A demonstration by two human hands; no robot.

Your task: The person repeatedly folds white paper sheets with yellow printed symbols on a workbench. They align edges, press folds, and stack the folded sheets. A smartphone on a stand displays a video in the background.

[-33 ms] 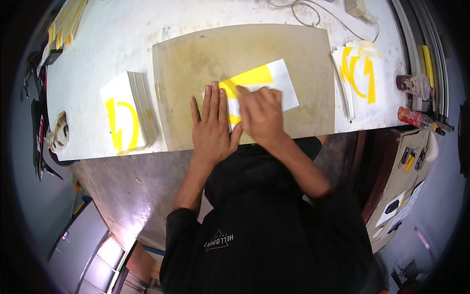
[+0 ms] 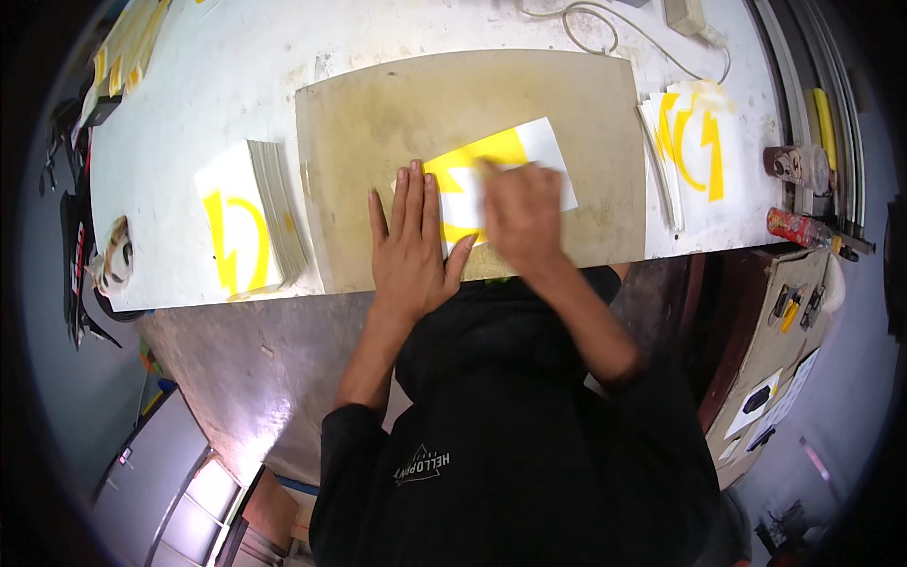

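Note:
A white sheet with yellow printed shapes point(image 2: 543, 146) lies tilted on a brownish translucent mat point(image 2: 359, 104). My left hand point(image 2: 408, 241) rests flat over the sheet's left end, its fingers stretched out and slightly apart. Over the right half of the sheet is my right hand point(image 2: 524, 213), its fingers curled and smeared by motion. Its fingertips reach the yellow band, and whatever they may grip is hidden in the blur. Both hands cover parts of the sheet.
Left of the mat stands a thick stack of white sheets with yellow marks point(image 2: 236, 217). A looser pile of similar sheets point(image 2: 694, 151) is on the right. Beyond that are a plastic cup point(image 2: 796, 167) and a red-labelled bottle point(image 2: 798, 227). A cable point(image 2: 652, 40) curls at the back.
My right hand has shifted a little to the right across the sheet. My left hand and the sheet have stayed in nearly the same place.

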